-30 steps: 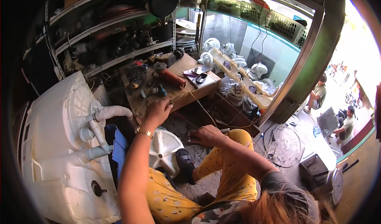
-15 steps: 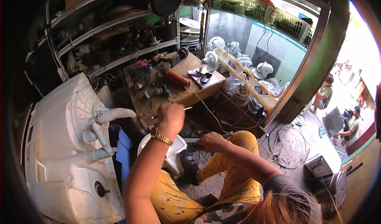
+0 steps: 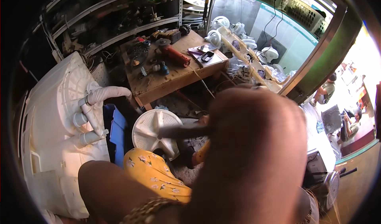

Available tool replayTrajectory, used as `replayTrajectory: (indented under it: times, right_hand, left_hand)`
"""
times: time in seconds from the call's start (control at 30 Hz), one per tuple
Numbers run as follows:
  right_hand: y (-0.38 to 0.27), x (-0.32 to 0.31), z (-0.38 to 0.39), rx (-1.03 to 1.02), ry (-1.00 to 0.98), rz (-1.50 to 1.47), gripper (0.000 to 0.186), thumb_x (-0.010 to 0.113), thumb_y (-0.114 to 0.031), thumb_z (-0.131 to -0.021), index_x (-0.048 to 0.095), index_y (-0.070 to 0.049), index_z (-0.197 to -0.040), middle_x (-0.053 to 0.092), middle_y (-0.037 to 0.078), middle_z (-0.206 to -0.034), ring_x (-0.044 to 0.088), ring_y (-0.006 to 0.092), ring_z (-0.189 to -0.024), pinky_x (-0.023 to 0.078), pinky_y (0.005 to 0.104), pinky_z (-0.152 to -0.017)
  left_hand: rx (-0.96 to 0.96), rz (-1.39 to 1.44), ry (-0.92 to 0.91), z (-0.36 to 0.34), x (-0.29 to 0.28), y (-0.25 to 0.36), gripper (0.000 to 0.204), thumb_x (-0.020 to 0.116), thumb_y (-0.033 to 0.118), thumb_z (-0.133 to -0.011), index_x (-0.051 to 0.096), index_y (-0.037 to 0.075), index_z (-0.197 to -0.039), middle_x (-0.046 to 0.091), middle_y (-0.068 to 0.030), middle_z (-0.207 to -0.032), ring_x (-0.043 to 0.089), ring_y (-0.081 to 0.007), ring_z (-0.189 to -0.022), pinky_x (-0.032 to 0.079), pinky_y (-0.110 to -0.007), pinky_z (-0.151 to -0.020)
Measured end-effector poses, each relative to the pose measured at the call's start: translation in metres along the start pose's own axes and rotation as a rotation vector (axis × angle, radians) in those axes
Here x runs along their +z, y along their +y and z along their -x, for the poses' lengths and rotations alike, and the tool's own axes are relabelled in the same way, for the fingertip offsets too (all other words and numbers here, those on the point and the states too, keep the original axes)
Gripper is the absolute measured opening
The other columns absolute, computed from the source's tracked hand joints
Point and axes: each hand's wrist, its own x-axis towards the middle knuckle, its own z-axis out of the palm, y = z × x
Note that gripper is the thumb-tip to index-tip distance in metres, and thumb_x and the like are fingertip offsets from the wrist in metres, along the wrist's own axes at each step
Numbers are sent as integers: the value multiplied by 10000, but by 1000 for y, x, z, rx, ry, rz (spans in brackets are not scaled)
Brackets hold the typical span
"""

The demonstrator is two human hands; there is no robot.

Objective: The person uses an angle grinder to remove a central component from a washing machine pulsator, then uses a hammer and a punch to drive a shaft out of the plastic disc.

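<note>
Gripping dark bar (image 3: 184, 132) in left hand (image 3: 254, 144), too blurred to identify. Jutting leftward out of closed fist, in line of view with white ribbed disc (image 3: 147, 125), lower down beside yellow trouser leg (image 3: 152, 170). Raised very close to camera, smeared, with gold wristband (image 3: 151, 209) near lower edge. Can't tell grip of right hand (image 3: 204, 119): mostly hidden behind left, only a sliver showing.

Yellow trousers (image 3: 152, 174) (floral-patterned), white disc (image 3: 147, 125), blue bin (image 3: 117, 134), red grinder (image 3: 174, 55), cream tub (image 3: 55, 109), gold wristband (image 3: 149, 211)
</note>
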Motion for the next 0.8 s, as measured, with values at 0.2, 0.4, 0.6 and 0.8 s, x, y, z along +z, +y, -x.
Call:
replayTrajectory:
  times: [0.2, 0.4, 0.6, 0.8]
  right_hand:
    - [2, 1, 18, 119, 126, -199, 290, 666, -418, -868, 731, -158, -979, 708, 106, -792, 700, 330, -751, 558, 450, -667]
    - [-7, -14, -1, 22, 179, -127, 288, 665, -410, -870, 729, -162, -1001, 712, 102, -799, 703, 326, -759, 558, 452, -682]
    - [-14, -14, -29, -97, -116, 293, 279, 664, -398, -868, 731, -160, -997, 715, 104, -806, 703, 329, -766, 558, 457, -693]
    - [-18, -17, -35, -42, -207, 390, 264, 668, -373, -843, 726, -158, -984, 698, 134, -812, 692, 351, -782, 560, 462, -673]
  left_hand:
    - [161, 147, 26, -12, 36, 2, 108, 622, 138, -829, 620, 70, -913, 660, -46, -774, 682, -214, -744, 523, -324, -614]
    - [30, 127, 199, 17, 56, -50, 135, 636, 163, -843, 606, 66, -932, 675, -67, -807, 690, -221, -770, 537, -335, -646]
    - [-350, 180, -67, 31, 125, -97, 395, 741, 309, -831, 576, 42, -1070, 705, -149, -864, 706, -337, -849, 568, -440, -753]
    - [-455, 746, 105, 45, 213, -170, 216, 568, 208, -946, 605, 31, -1066, 681, -195, -971, 667, -325, -918, 519, -399, -832]
